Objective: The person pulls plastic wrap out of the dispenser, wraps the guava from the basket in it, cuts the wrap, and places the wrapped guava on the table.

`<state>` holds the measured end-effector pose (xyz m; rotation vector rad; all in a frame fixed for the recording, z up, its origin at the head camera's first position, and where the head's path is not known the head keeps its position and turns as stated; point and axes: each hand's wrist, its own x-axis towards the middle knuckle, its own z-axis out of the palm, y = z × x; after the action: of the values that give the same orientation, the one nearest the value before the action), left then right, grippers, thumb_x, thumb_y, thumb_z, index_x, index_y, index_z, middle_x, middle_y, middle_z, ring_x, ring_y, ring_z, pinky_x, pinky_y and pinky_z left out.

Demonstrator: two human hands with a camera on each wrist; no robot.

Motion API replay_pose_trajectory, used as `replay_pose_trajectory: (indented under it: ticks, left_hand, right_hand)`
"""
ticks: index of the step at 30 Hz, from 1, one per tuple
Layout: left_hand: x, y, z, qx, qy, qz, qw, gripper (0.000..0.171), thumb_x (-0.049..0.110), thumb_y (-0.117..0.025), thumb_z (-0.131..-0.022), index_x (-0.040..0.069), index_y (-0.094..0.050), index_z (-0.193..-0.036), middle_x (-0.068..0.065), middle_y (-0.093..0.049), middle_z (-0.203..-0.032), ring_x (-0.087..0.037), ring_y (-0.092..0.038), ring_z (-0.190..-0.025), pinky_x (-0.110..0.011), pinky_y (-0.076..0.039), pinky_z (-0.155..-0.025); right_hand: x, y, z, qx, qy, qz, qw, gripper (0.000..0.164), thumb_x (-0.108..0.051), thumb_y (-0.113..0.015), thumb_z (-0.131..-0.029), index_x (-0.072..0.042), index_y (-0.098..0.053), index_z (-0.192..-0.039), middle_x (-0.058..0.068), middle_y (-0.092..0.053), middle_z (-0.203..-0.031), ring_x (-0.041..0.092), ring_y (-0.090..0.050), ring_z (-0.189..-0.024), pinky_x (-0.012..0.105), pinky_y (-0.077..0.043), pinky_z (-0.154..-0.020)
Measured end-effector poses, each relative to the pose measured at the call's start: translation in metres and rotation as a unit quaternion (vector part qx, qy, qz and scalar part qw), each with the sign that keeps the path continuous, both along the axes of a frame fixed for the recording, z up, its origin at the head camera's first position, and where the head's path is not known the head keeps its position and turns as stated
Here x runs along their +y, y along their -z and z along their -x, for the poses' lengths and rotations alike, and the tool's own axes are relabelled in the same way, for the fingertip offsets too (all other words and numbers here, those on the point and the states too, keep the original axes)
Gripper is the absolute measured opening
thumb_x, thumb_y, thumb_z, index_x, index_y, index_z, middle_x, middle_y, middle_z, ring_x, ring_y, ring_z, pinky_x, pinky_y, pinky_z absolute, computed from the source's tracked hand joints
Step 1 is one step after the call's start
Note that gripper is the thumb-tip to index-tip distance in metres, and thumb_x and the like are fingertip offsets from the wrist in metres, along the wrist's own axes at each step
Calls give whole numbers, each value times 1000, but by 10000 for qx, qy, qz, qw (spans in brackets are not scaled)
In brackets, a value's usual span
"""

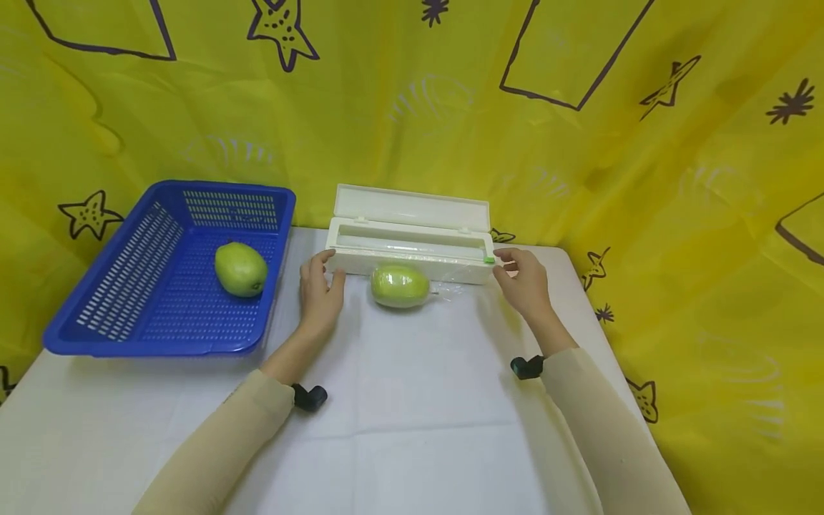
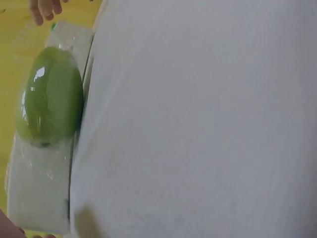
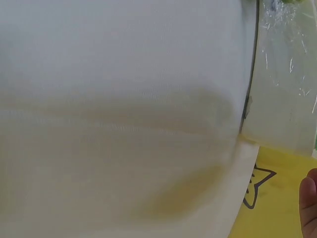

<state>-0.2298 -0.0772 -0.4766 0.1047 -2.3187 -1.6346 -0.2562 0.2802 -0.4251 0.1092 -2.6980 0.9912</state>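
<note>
A white cling film dispenser box (image 1: 412,266) stands at the back of the table, its lid (image 1: 412,207) raised and a roll of film (image 1: 412,247) inside. Against its front lies a green, oval, mango-like fruit (image 1: 400,286), covered in clear film with a loose twisted end (image 1: 450,290) toward the right. My left hand (image 1: 320,295) is at the box's left end, fingertips right at its corner, thumb apart from the fingers. My right hand (image 1: 526,283) is beside the right end, fingers loosely bent and nothing held. A small green tab (image 1: 489,260) sits on the box's right front edge.
On the left stands a blue plastic basket (image 1: 161,348) with one green fruit (image 1: 241,270) in it. A white cloth (image 1: 412,400) covers the table. Close behind and to the right hangs a yellow patterned curtain (image 1: 412,93).
</note>
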Motion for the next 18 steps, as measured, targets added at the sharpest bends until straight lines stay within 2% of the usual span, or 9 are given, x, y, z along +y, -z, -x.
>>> replay_pose_trajectory:
  ticks: [2, 4, 6, 10, 13, 14, 18]
  left_hand:
    - [-5, 4, 5, -178, -266, -172, 9993, 52, 13, -56, -97, 11, -40, -147, -22, -35, -146, -36, -37, -134, -47, -33, -111]
    - [-10, 7, 11, -305, -273, -430, 9982, 62, 11, -58, -97, 12, -32, -152, -22, -30, -151, -37, -33, -138, -47, -29, -116]
    - [-15, 9, 17, -411, -171, -706, 9965, 68, 10, -59, -97, 13, -25, -156, -21, -28, -155, -37, -31, -141, -48, -29, -117]
    - [-21, 11, 30, -538, 143, -1177, 9915, 73, 8, -60, -97, 14, -21, -158, -19, -28, -157, -39, -31, -143, -48, -31, -117]
    - [-24, 11, 36, -534, 389, -1332, 9889, 70, 7, -60, -98, 13, -24, -157, -19, -30, -157, -38, -33, -143, -46, -32, -117]
    - [-24, 8, 36, -538, 503, -1415, 9872, 68, 5, -60, -98, 11, -25, -157, -19, -31, -156, -38, -34, -142, -45, -33, -117]
    - [-25, 11, 42, -382, 771, -1610, 9832, 64, 2, -58, -99, 9, -29, -155, -21, -35, -152, -37, -43, -137, -44, -39, -113]
  right_hand:
    - [2, 0, 4, 39, -160, -307, 9994, 30, -9, -62, -95, -5, -66, -125, 19, -62, -124, 38, -63, -108, 49, -55, -89]
    - [4, -1, 8, 34, -300, -596, 9978, 32, -9, -61, -96, -6, -66, -127, 19, -62, -127, 39, -63, -110, 50, -54, -89]
    - [5, -3, 11, 38, -424, -839, 9956, 32, -8, -61, -95, -6, -67, -127, 19, -63, -127, 38, -64, -109, 50, -53, -89]
    - [5, -6, 17, -23, -569, -1087, 9924, 28, -6, -62, -95, -4, -70, -121, 19, -67, -120, 37, -66, -103, 51, -51, -89]
    - [5, -6, 20, -82, -593, -1177, 9912, 24, -6, -63, -94, -4, -72, -117, 18, -69, -114, 36, -67, -100, 51, -50, -88]
    - [5, -6, 21, -95, -600, -1202, 9909, 24, -6, -63, -94, -4, -72, -116, 18, -70, -112, 36, -67, -100, 51, -50, -88]
    - [4, -6, 24, -20, -634, -1285, 9897, 22, -7, -64, -93, -4, -74, -113, 17, -71, -109, 35, -66, -98, 51, -50, -89]
